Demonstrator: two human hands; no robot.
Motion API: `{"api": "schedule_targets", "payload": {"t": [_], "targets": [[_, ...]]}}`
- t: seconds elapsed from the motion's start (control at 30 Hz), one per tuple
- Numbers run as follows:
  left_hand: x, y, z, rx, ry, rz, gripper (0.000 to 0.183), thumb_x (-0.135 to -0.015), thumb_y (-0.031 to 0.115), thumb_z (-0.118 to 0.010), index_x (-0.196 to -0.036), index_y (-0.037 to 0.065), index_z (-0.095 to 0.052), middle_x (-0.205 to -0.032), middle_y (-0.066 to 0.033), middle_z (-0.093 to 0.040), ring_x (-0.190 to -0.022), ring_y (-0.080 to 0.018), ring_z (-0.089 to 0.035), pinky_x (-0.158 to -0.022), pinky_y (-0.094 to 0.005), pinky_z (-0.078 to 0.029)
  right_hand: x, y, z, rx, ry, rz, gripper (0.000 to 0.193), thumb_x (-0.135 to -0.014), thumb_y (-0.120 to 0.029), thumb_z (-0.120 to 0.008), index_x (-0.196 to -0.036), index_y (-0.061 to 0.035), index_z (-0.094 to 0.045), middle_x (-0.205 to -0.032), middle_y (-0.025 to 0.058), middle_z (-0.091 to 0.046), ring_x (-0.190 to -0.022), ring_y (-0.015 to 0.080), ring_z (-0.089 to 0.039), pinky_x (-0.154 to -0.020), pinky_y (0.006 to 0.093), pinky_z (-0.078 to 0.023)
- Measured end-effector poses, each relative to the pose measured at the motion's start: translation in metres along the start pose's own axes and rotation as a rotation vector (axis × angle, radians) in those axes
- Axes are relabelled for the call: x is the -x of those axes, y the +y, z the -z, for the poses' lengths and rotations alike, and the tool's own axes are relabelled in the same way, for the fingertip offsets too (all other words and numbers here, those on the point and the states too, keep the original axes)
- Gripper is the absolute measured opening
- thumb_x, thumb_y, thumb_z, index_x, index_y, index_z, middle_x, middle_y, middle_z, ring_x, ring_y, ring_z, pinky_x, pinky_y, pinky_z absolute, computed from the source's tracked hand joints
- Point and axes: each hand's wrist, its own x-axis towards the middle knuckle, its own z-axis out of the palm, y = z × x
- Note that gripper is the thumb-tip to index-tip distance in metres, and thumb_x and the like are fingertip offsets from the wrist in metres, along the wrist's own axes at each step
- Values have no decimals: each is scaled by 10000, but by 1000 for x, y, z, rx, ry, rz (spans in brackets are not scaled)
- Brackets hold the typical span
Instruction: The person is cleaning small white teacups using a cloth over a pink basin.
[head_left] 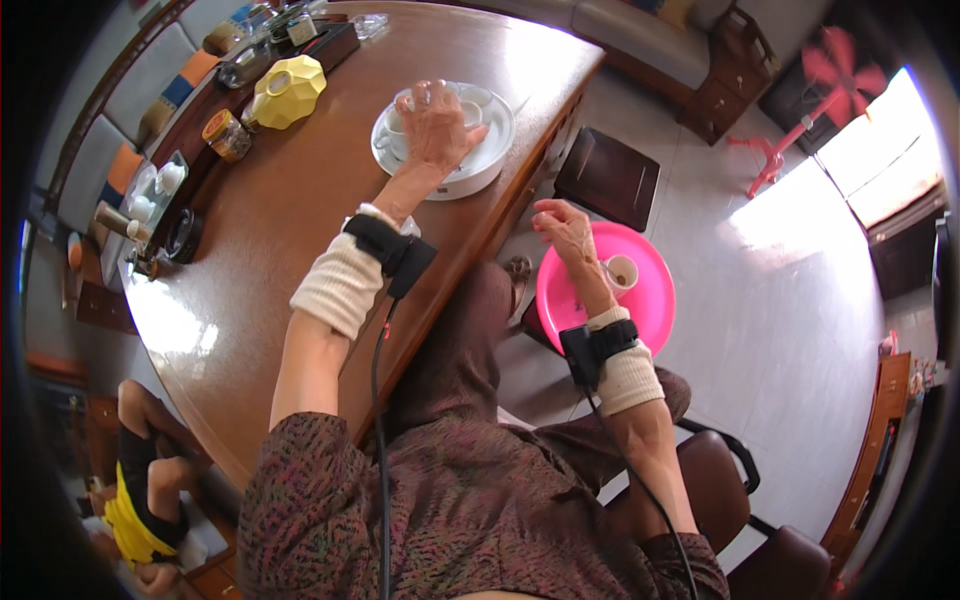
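Reaching across the desk (300, 200), my left hand (437, 125) rests with fingers spread over the small white cups on the round white tray (490, 150), at about twelve o'clock from me; whether it grips one I cannot tell. My right hand (565, 228) hangs loosely curled and empty above the pink tray (650, 300) at two o'clock, just beside a small cup (621, 271) standing on it. A cup could tip or chatter against its neighbours if I lift carelessly. That white tray sits near the desk edge, so a shove could slide it off.
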Motion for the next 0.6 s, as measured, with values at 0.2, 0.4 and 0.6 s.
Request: {"api": "schedule_targets", "payload": {"t": [0.2, 0.4, 0.6], "targets": [[36, 64, 24, 1669, -672, 505, 397, -801, 361, -648, -1002, 32, -555, -892, -66, -629, -740, -151, -619, -633, -261, -527, 27, 27, 57, -8, 33, -59, 253, -851, -134, -524, -1061, -5, -580, -819, 68, -623, -732, 135, -600, -675, 244, -490], [134, 176, -54, 2087, -1207, 945, 280, -863, 332, -543, -1016, 97, -538, -924, -48, -610, -811, -159, -610, -639, -322, -544, 74, 110, 104, -381, 214, -291, 208, -848, -122, -521, -1006, 1, -577, -770, 73, -611, -641, 147, -589, -542, 263, -477], [201, 244, -100, 1868, -1420, 1192, 284, -852, 350, -542, -988, 100, -548, -840, -55, -594, -691, -178, -587, -585, -329, -508, 98, 194, 126, -225, 592, -666, 174, -732, -92, -616, -877, 2, -642, -702, 57, -607, -571, 163, -564, -474, 288, -439]]}}
